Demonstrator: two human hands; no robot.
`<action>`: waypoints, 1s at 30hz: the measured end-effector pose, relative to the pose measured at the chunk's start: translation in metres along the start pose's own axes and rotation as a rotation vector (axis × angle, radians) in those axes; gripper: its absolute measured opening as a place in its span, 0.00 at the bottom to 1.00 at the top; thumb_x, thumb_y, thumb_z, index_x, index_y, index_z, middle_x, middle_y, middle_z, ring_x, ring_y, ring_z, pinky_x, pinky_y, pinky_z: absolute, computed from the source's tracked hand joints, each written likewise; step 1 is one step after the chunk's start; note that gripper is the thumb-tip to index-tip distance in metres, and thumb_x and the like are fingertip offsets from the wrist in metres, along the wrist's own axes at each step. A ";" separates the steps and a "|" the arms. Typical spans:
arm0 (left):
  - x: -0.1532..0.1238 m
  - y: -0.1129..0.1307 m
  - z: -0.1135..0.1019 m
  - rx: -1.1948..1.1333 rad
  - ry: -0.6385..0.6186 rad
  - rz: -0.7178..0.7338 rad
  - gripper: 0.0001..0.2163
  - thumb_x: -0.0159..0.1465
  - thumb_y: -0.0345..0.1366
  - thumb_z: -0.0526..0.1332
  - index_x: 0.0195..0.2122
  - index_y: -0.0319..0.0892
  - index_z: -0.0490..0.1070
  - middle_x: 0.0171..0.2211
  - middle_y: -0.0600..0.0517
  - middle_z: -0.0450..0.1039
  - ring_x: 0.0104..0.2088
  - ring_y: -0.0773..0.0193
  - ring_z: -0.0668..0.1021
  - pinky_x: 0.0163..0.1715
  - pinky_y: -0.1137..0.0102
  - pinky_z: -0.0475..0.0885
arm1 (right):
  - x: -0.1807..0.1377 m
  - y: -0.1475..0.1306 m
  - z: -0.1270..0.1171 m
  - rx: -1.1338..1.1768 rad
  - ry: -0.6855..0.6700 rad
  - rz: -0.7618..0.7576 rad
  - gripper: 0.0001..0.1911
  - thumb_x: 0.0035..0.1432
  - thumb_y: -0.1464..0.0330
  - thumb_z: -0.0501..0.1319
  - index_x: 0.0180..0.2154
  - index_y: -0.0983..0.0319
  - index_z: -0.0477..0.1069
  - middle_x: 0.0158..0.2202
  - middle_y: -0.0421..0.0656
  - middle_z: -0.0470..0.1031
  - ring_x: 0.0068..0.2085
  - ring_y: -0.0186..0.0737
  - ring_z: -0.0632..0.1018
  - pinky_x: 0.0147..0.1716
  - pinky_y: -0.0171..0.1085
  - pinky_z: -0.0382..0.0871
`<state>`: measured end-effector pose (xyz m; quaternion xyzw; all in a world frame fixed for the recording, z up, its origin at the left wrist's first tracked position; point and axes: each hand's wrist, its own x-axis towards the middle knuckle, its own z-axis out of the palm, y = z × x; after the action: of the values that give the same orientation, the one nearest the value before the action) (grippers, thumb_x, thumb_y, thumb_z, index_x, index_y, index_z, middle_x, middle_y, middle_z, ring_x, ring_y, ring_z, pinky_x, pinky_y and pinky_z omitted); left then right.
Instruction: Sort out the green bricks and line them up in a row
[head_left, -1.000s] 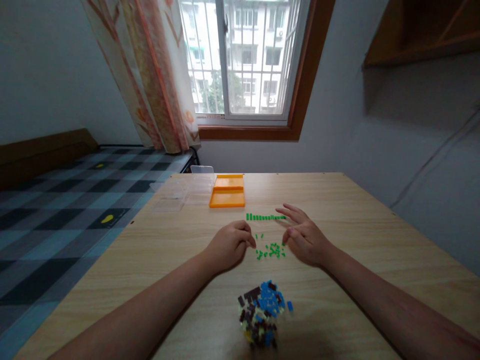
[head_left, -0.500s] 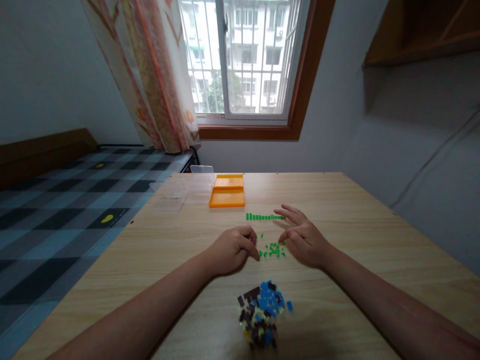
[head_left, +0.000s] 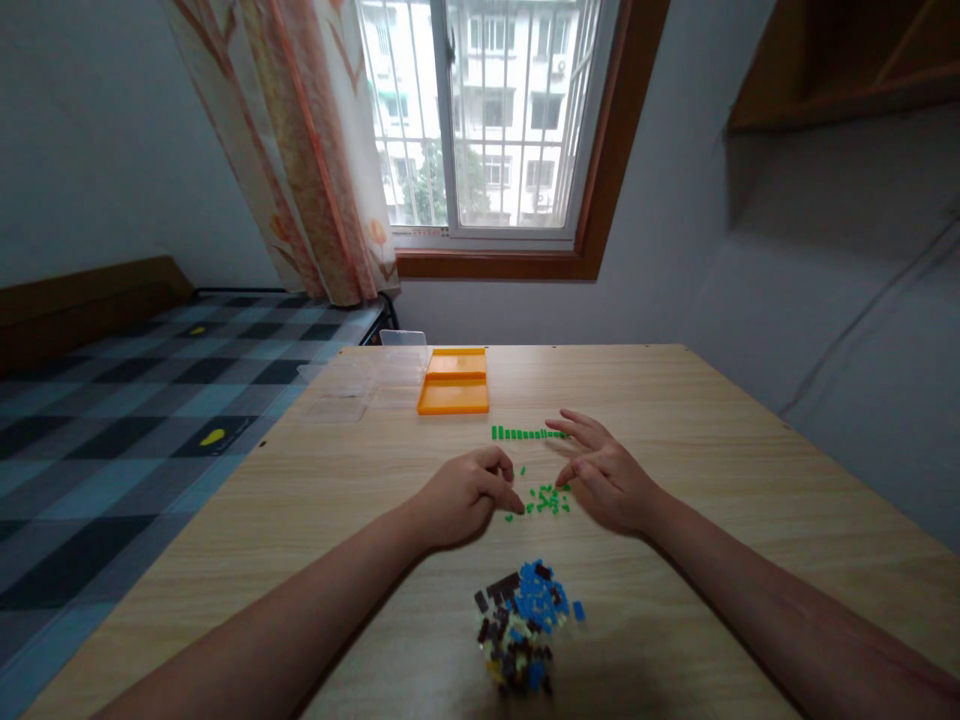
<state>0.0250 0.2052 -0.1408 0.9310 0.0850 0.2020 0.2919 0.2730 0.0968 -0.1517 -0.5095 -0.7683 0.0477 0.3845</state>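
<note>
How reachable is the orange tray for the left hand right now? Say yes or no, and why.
Probably yes, stretching forward: the orange tray lies beyond the left hand, nothing visible stands between them, and the green row sits off to the right.

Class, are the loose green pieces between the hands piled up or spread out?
Spread out: the green pieces lie scattered, with wooden tabletop showing between many.

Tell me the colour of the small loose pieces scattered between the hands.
The small loose pieces are bright green, clearest in the head view.
</note>
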 end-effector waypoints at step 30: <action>0.005 -0.003 0.001 -0.067 0.138 -0.083 0.21 0.58 0.19 0.54 0.39 0.46 0.83 0.37 0.50 0.71 0.39 0.64 0.74 0.44 0.67 0.72 | 0.000 0.004 -0.003 0.022 -0.088 -0.007 0.24 0.66 0.70 0.51 0.24 0.58 0.80 0.64 0.41 0.68 0.69 0.52 0.58 0.64 0.62 0.57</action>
<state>0.0298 0.2082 -0.1414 0.9002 0.1367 0.2559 0.3247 0.2784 0.0974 -0.1514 -0.4997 -0.7858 0.0772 0.3560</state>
